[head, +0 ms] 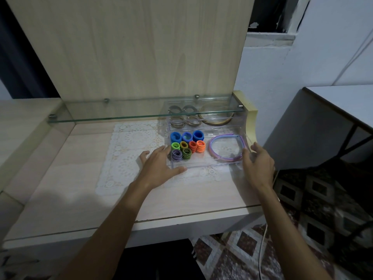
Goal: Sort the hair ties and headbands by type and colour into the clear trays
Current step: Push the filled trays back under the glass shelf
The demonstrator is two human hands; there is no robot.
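A: Where's the front clear tray [201, 165] w/ the ties?
B: On the lace mat [129, 150], right side of the pale wood-grain desk [80, 199], between both hands. Walls are see-through plastic, so edges are hard to trace, esp. the right one.

A: What's inside?
B: Left part: blue hair ties [186, 136] in three stacks at the back, chunky and soft-looking. In front, thin rings stood on edge in tight rolls: green ties [175, 146], olive ties [183, 145], orange ties [196, 146], then purple ties [177, 154] and dark green ties [187, 153] nearest. Right part: purple headbands [226, 146], thin arcs nested together, can't count them.

A: Hands?
B: Left hand [159, 168] lies flat at the tray's left front corner, fingers straight and spread, thumb along the front wall, not curled round anything. Right hand [258, 168] is at the right end, fingers slightly bent against the wall; the clear plastic blurs it, so can't tell if it really grips.

A: Behind it?
B: A second clear tray [201, 118] under the glass shelf [141, 115], holding dull brownish ties [183, 116] and a tan headband [217, 118]. Reflections in the glass smear them.

A: Further out?
B: Patterned rug [302, 229] on the floor, white cable [262, 249] across it, dark table [333, 110] cut off at right.
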